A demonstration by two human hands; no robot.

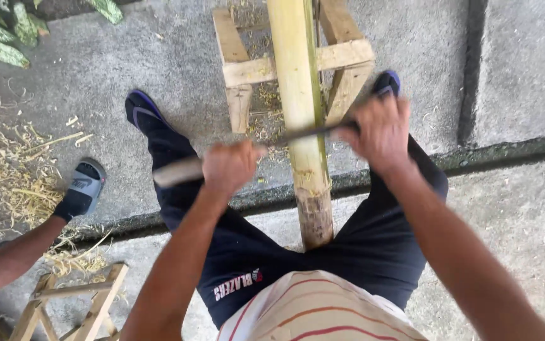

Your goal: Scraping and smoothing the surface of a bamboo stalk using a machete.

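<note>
A bamboo pole (299,95) runs from the top of the view down to between the person's legs, and it rests on a wooden stand (342,57). Its upper part is pale yellow-green; its lower end, near the dark shorts (373,246), is brown and rough.

A long knife (297,134) lies across the pole, touching its front side a little below the stand. The blade is blurred, so its edge cannot be seen clearly.

The left hand (229,167) is left of the pole, with its fingers closed around one end of the knife; a pale piece of that end (177,172) sticks out further to the left of the fist. The right hand (380,129) is right of the pole, fingers wrapped tightly on the other end of the knife. Both hands are at almost the same height, the right one a little higher and closer to the stand.

Thin shavings (266,126) lie under the stand and beside the pole. More shavings (13,170) lie well to the left of the pole, on the concrete ground (512,63). There, another person's foot in a grey sandal (83,188) stands. A second wooden stand (89,303) is at the lower left, far from the pole. Green leaves (0,38) show at the upper left corner.
</note>
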